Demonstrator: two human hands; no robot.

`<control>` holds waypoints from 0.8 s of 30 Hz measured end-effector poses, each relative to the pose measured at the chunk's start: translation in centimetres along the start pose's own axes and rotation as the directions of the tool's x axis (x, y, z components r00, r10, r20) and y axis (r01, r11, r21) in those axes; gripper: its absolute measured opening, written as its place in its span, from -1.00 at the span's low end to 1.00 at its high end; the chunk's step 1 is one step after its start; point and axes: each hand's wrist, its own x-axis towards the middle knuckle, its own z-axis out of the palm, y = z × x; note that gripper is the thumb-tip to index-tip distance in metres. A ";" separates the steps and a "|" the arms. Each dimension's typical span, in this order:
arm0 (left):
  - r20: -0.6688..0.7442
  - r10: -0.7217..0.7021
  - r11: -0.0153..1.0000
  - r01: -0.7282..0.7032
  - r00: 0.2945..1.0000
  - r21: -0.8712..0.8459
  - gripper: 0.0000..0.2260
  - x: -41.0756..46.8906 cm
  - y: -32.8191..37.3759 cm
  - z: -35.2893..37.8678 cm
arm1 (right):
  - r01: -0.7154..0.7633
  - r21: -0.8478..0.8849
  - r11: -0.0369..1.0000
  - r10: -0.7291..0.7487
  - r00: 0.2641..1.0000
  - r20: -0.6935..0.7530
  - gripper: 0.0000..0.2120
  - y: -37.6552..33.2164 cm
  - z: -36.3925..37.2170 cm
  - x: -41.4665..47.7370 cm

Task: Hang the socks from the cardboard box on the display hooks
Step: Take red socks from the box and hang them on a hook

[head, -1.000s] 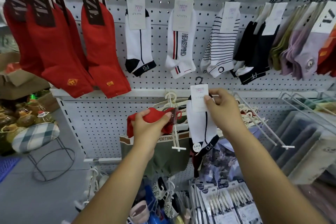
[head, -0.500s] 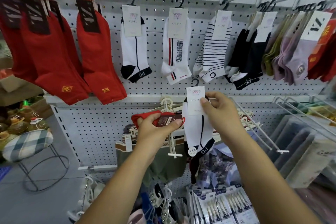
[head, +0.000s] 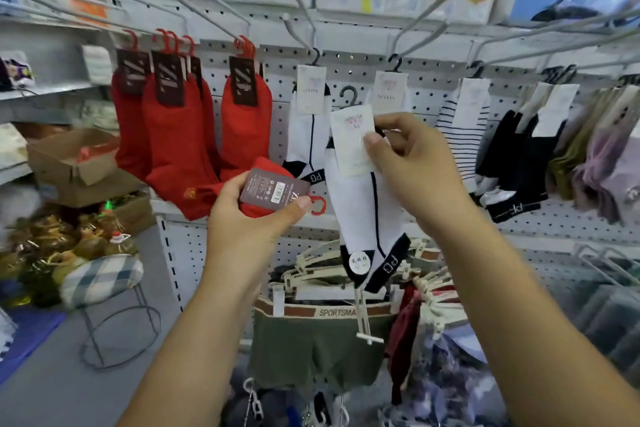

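White sock (head: pixel 363 215): my right grip (head: pixel 415 163) pinches its card (head: pixel 351 139), hanger (head: pixel 349 95) up for the hook (head: pixel 298 7); left grip (head: pixel 249 218) holds red pair (head: pixel 266 166) (queued, I judge).

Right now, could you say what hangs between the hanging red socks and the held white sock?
Another white PG sock on its hook, in the head view.

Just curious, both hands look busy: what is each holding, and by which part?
The left hand grips a red sock by its brown label end. The right hand pinches a white sock by its paper label.
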 end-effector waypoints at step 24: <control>-0.082 -0.081 0.945 0.051 0.993 -0.323 -0.74 1.9 5.0 -1.8 | -0.047 0.023 0.999 0.048 0.998 -0.029 -0.79 1.8 7.2 11.4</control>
